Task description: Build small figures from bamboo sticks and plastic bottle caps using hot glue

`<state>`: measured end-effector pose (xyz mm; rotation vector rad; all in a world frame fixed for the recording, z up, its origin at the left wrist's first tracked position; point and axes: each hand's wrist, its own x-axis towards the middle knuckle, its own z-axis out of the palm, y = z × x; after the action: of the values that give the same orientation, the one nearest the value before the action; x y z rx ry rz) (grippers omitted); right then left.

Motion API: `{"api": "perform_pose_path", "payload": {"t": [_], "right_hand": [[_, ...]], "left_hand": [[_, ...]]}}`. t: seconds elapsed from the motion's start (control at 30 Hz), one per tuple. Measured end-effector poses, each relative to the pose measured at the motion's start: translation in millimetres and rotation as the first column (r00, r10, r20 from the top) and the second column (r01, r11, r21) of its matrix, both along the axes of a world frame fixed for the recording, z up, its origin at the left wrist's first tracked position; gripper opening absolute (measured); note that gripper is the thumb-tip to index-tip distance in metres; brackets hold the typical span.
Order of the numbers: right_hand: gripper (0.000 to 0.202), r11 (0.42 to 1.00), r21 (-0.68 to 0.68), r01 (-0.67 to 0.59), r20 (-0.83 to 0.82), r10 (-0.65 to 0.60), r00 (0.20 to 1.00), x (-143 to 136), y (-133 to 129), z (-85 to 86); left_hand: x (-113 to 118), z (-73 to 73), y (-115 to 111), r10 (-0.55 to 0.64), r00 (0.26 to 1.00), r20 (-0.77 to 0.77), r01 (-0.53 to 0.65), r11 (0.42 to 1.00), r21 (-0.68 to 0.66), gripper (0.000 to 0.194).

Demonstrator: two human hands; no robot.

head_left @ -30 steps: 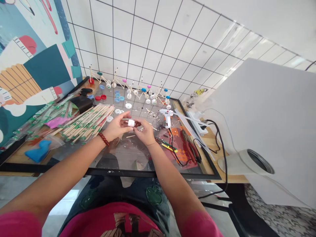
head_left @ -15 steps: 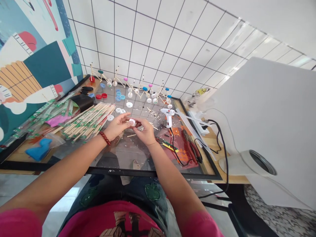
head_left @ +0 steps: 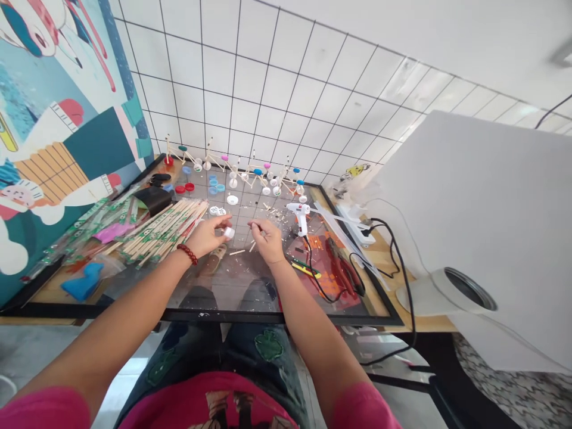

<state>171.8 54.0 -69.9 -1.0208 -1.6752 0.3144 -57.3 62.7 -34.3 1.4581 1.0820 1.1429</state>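
Note:
My left hand (head_left: 208,236) pinches a small white bottle cap (head_left: 228,232) between thumb and fingers, just above the glass tabletop. To its right, a short gap away, my right hand (head_left: 267,239) has thumb and forefinger pressed together; whether anything tiny sits in them I cannot make out. Short cut sticks (head_left: 238,252) lie on the glass between and below the hands. Beyond the left hand are white caps (head_left: 217,211) and another white lid (head_left: 232,200). A white hot glue gun (head_left: 301,218) stands to the right of my right hand.
Wrapped chopsticks (head_left: 167,229) are piled at left, near a blue piece (head_left: 84,283). Small stick-and-cap models (head_left: 250,176) line the back. At right lie a yellow utility knife (head_left: 305,269), red-handled pliers (head_left: 342,268), a power strip (head_left: 357,226) and loose black cable (head_left: 407,286).
The hands have moved apart. The white cap, between both hands before, stays in my left hand, and my right hand has let go of it. The camera has tilted upward slightly.

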Motion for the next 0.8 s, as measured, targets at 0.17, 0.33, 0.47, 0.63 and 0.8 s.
{"api": "perform_pose_path", "payload": {"t": [0.17, 0.33, 0.47, 0.63, 0.8], "right_hand": [[0.029, 0.998, -0.049, 0.034, -0.072, -0.038, 0.997, 2, 7, -2.5], [0.040, 0.986, -0.166, 0.012, -0.201, -0.046, 0.978, 1, 5, 3.0], [0.057, 0.971, -0.237, 0.015, -0.288, -0.085, 0.954, -2, 0, 6.3], [0.044, 0.972, -0.202, 0.119, -0.261, -0.170, 0.950, 0, 1, 7.9], [0.026, 0.965, -0.130, 0.226, 0.014, -0.226, 0.974, 16, 5, 19.8]], "left_hand": [[-8, 8.3, 6, 0.110, 0.986, 0.128, -0.120, 0.990, 0.073, 0.058], [-14, 16.5, 18, 0.450, 0.833, 0.322, -0.460, 0.886, -0.048, 0.025], [-14, 21.4, 20, 0.473, 0.797, 0.375, -0.470, 0.876, -0.106, 0.019], [-11, 20.7, 17, 0.489, 0.817, 0.307, -0.477, 0.871, -0.117, 0.030], [-13, 9.6, 15, 0.398, 0.915, 0.068, -0.403, 0.910, 0.098, 0.039]]}}
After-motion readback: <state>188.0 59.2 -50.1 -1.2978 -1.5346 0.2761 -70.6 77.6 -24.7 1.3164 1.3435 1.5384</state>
